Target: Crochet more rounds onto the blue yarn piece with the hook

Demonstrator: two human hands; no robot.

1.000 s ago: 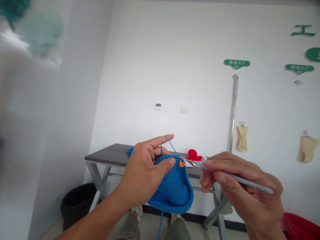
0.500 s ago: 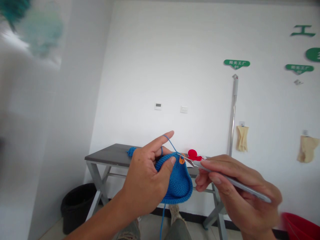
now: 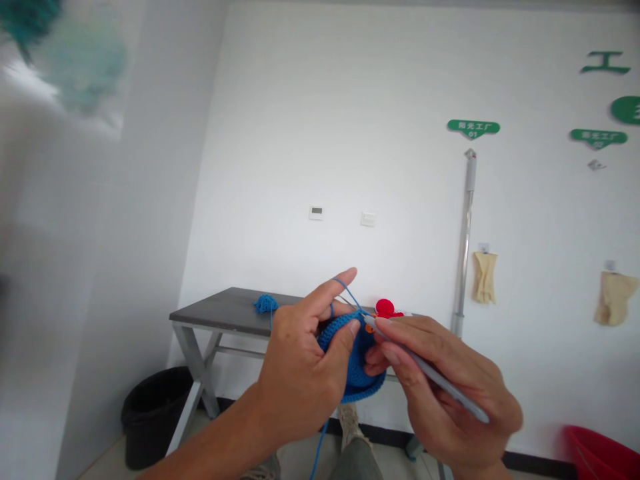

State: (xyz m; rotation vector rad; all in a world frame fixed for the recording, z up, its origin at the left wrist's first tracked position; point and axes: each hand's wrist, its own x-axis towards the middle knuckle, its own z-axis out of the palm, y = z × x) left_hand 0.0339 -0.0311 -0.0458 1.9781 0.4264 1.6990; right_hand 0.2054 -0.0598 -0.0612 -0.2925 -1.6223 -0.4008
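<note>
A round piece of blue crochet work (image 3: 361,373) hangs in front of me, its curled rim pinched between the thumb and fingers of my left hand (image 3: 310,353). Blue yarn (image 3: 349,293) runs over my raised left index finger down to the rim. My right hand (image 3: 445,387) grips a grey-handled crochet hook (image 3: 440,381) like a pen. The hook's tip meets the rim close to my left thumb. An orange stitch marker (image 3: 370,325) sits on the rim, partly covered by my right fingers, which touch the work.
Behind my hands stands a grey table (image 3: 225,313) with a blue yarn bundle (image 3: 265,304) and a red ball (image 3: 385,307) on it. A black bin (image 3: 155,413) is at the lower left, a red bucket (image 3: 600,457) at the lower right. Gloves (image 3: 485,277) hang on the wall.
My right hand has moved left with the hook, which now reaches further past the rim. My left hand and the crochet work have shifted slightly right.
</note>
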